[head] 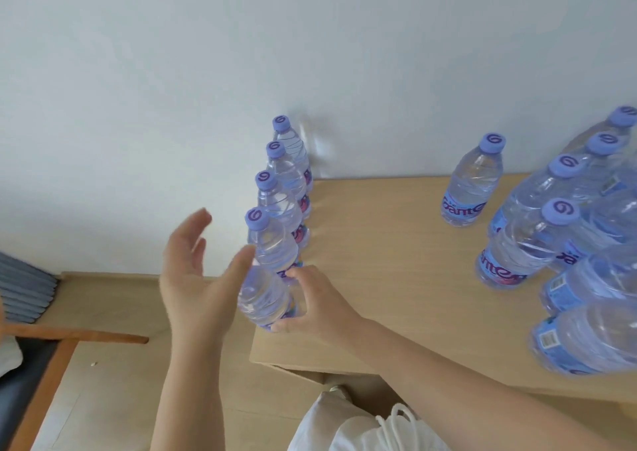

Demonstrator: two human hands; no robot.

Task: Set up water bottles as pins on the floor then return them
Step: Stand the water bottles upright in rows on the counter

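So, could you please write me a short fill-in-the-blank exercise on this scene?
1. The right hand grips the ____ bottle in the row along the table's left edge.
2. The bottle caps are ____ in colour.
3. The left hand is ____, holding nothing.

Missing words: nearest; purple; open

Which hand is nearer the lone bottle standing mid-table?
Right. The right hand grips the row's front bottle, left of the lone bottle; the left hand is farther left.

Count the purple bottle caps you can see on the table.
9 caps: four down the left row, one on the lone bottle, four in the right cluster. The held bottle and right-edge bottles hide theirs.
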